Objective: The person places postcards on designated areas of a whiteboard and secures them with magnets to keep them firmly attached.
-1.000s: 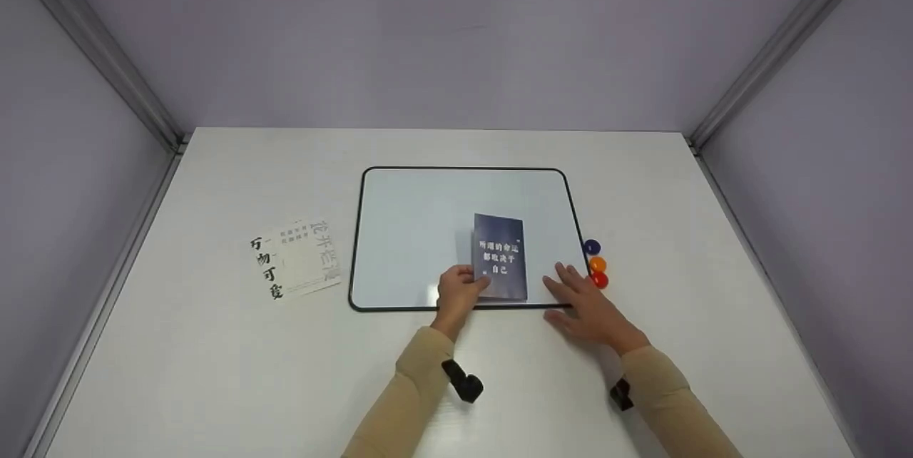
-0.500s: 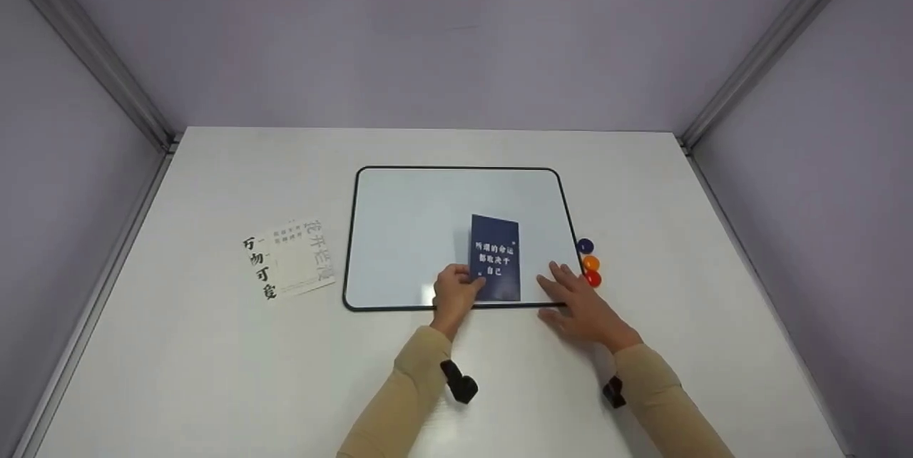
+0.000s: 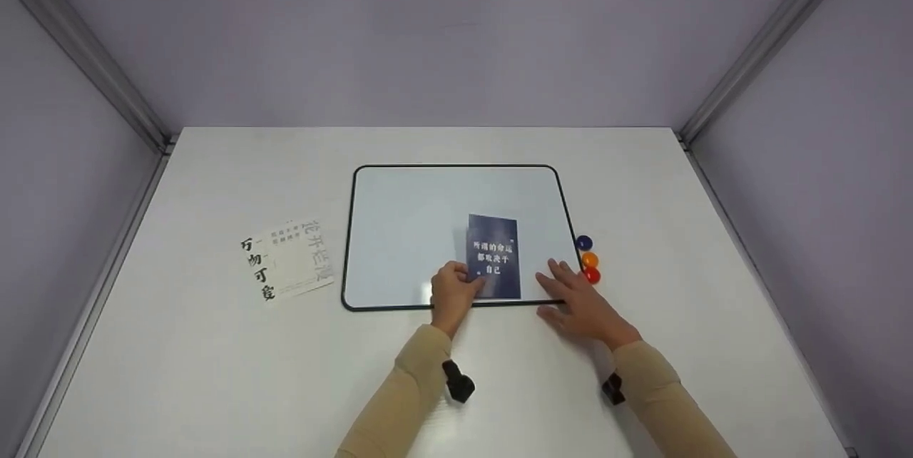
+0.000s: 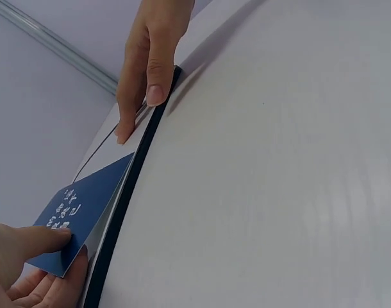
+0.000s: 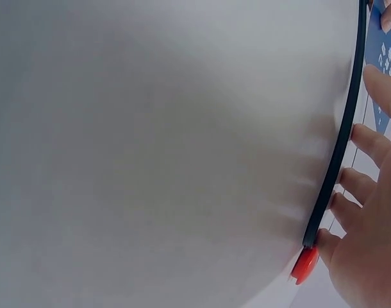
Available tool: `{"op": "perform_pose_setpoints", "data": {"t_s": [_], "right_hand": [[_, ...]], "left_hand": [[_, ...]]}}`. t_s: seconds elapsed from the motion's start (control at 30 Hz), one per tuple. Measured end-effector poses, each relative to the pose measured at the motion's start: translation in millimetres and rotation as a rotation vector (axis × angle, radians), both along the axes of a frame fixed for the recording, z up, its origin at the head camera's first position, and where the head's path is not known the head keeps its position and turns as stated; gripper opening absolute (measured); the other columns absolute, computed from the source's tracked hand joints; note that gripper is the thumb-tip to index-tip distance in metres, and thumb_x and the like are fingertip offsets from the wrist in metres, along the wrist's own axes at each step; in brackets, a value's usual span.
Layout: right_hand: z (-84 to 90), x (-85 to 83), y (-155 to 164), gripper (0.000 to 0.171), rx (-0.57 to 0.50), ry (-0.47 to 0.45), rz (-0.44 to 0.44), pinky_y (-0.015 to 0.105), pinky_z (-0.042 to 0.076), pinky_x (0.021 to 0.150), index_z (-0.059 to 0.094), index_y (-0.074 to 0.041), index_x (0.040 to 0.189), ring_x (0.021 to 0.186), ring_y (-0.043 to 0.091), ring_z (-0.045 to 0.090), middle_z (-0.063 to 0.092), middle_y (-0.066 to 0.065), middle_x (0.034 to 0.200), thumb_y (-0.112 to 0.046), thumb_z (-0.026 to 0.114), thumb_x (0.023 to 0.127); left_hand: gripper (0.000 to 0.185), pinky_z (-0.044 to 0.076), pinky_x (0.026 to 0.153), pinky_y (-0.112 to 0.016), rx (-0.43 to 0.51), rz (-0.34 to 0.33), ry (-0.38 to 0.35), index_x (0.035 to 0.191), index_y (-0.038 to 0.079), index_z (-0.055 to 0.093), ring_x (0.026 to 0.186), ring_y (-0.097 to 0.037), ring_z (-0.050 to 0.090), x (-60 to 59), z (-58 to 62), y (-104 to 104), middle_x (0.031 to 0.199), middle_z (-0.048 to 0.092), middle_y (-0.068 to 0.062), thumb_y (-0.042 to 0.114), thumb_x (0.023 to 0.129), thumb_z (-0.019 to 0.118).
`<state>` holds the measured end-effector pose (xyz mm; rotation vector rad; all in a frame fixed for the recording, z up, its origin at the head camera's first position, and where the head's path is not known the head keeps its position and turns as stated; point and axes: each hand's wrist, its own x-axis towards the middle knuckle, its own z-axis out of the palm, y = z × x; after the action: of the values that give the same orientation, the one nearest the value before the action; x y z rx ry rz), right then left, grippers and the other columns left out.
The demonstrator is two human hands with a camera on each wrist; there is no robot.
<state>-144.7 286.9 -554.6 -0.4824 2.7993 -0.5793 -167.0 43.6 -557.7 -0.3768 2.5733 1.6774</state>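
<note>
A dark blue card (image 3: 503, 251) with white Chinese characters stands over the lower right part of a black-edged whiteboard (image 3: 406, 230). My left hand (image 3: 454, 294) pinches its lower left corner, thumb on the printed face and fingers behind, as the left wrist view shows. In that view the card (image 4: 86, 205) tilts up, its near edge close to the board's black rim. My right hand (image 3: 581, 301) lies with fingers spread at the board's lower right corner, holding nothing. Seen from the right wrist, the fingers of that hand (image 5: 368, 212) reach over the black rim, near a red magnet (image 5: 304, 264).
Three round magnets, blue (image 3: 584, 243), orange (image 3: 590, 260) and red (image 3: 592, 275), sit in a row along the board's right edge. White cards (image 3: 296, 265) with black and grey characters lie overlapping on the white table (image 3: 214, 365), left of the board. Pale walls (image 3: 442, 37) enclose the table.
The whole head view has shifted slightly left. Relative to the board, both hands and the blue card stay nearly where they were, with the left hand still pinching the card.
</note>
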Motion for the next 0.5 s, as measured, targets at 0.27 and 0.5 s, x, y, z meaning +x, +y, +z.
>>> {"op": "perform_pose_setpoints", "data": {"t_s": [0.27, 0.5], "right_hand": [[-2.2, -1.2, 0.7, 0.062, -0.008, 0.022, 0.01, 0.061, 0.022, 0.119, 0.037, -0.021, 0.149, 0.151, 0.037, 0.018, 0.023, 0.01, 0.162, -0.037, 0.059, 0.094], [-2.7, -0.9, -0.6, 0.062, -0.004, 0.0, -0.019, 0.061, 0.023, 0.119, 0.037, -0.023, 0.149, 0.151, 0.036, 0.017, 0.023, 0.008, 0.163, -0.038, 0.06, 0.093]], "left_hand": [[0.025, 0.047, 0.058, -0.024, -0.056, -0.044, 0.059, 0.092, 0.001, 0.063, 0.072, -0.015, 0.062, 1.6, 0.9, -0.1, 0.083, 0.069, -0.01, 0.017, 0.079, 0.078], [0.027, 0.045, 0.056, -0.024, -0.101, -0.045, 0.067, 0.091, -0.001, 0.064, 0.069, -0.014, 0.06, 0.8, 3.6, -0.7, 0.08, 0.069, -0.01, 0.017, 0.077, 0.08]]}}
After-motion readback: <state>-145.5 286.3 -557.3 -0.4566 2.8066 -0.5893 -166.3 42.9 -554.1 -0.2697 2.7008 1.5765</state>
